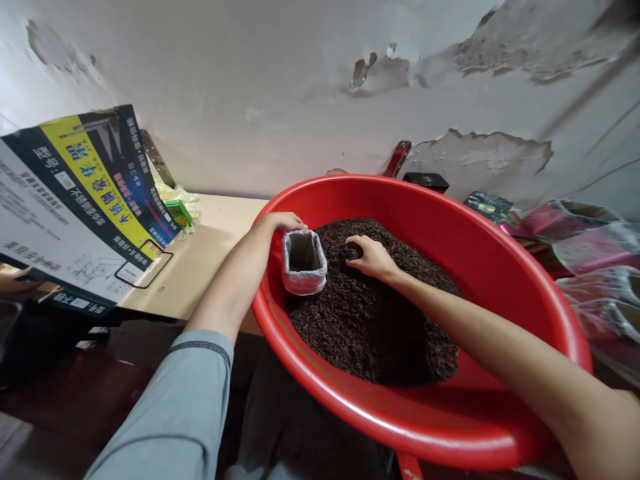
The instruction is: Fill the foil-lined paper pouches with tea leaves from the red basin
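Note:
A big red plastic basin (pixel 500 287) holds a heap of loose, dark dried leaves (pixel 345 313) that look like tea. My left hand (pixel 286 221) grips the far left side of a small rectangular box (pixel 304 280), lined with clear plastic. The box stands upright at the basin's left inner wall, its mouth facing up and its inside showing no leaves near the top. Over the middle of the heap, my right hand (pixel 371 257) is curled, with a dark clump of leaves between thumb and fingers. Part of the left fingers is hidden behind the box.
To the left, a large printed carton (pixel 85 213) leans over a pale wooden tabletop (pixel 220 220), near a small green packet (pixel 179 213). Several plastic-lined pink boxes (pixel 590 233) stand right of the basin. A dark box (pixel 426 181) sits behind it, before a peeling wall (pixel 250 87).

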A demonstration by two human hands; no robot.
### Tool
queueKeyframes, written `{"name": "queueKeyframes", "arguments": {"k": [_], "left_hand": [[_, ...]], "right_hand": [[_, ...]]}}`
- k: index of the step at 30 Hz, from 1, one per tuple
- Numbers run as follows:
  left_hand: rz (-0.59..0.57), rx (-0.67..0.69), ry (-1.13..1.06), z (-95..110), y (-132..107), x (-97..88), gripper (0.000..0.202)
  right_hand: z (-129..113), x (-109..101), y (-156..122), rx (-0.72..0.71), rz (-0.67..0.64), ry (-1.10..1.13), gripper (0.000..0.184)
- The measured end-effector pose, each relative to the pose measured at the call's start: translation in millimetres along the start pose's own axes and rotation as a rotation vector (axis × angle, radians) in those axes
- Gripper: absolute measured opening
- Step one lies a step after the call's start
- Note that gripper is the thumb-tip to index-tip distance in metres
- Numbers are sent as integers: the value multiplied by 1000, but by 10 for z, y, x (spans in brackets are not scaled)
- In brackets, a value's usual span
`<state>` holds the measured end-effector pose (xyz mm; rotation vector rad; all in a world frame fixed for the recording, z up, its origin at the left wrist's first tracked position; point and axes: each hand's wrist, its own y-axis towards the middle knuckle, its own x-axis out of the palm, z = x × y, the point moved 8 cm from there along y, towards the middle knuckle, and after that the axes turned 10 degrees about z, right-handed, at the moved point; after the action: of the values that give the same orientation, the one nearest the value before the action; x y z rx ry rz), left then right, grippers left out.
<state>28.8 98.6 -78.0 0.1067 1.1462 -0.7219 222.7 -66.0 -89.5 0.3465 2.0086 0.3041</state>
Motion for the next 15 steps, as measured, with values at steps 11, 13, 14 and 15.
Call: {"name": "queueKeyframes", "arguments": {"k": [11,13,14,15], "left_hand": [[-71,-37,-123,-37,85,108,42],[-70,-34,-141,-23,76,99,40],[-72,-31,-152,-13,67,93,38],[-77,-29,-164,-4,55,89,36]], "right_hand": [[-453,-388,366,242,515,940,52],[-637,-325,450,285,533,1070,55],[-726,-280,479,294,530,1114,56],[-806,-232,498,300,522,1146,56]]}}
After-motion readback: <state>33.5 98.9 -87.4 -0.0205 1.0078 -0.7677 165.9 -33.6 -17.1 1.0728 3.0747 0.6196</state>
